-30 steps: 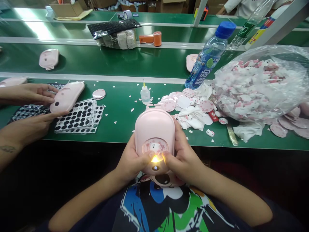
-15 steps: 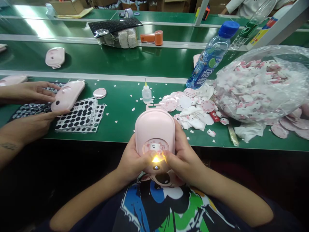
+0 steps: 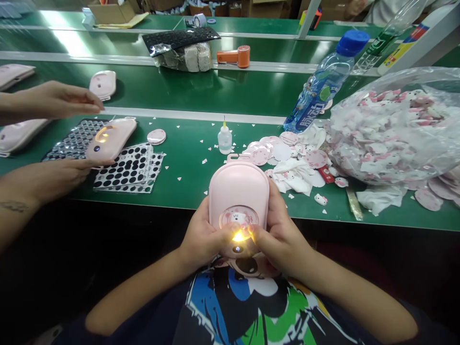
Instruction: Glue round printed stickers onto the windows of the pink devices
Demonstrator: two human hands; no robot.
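Two pairs of hands work at a long green desk (image 3: 179, 189), with another green desk (image 3: 172, 91) just beyond it. The biggest thing on the near desk is a clear plastic bag (image 3: 395, 129), heaped with pink-and-white cartoon cat stickers. Close to the middle of the view, the person's left hand (image 3: 204, 235) and right hand (image 3: 282, 230) grip a pink plastic case (image 3: 239, 191). Both hands are closed around its lower end, with the fingers along its sides and the thumbs meeting on its front. The case stands nearly upright just past the desk's near edge, its looped end over the desk and its lower end in front of a printed shirt (image 3: 247, 306).

To the left, a co-worker's upper hand (image 3: 53, 100) hangs open above the desk, holding nothing. The co-worker's lower hand (image 3: 53, 175) lies open with its fingers reaching the edge of a second pink case (image 3: 111, 139), which rests on stacked black-dot sticker sheets (image 3: 127, 167).

A water bottle (image 3: 323, 81) with a blue cap lies tilted beside the bag. Smaller still are a glue bottle (image 3: 224, 140) standing upright and a round pink sticker (image 3: 156, 136) near the sheets. On the held case, a round cat sticker (image 3: 238, 217) sits just above a small glowing yellow light (image 3: 239, 236).
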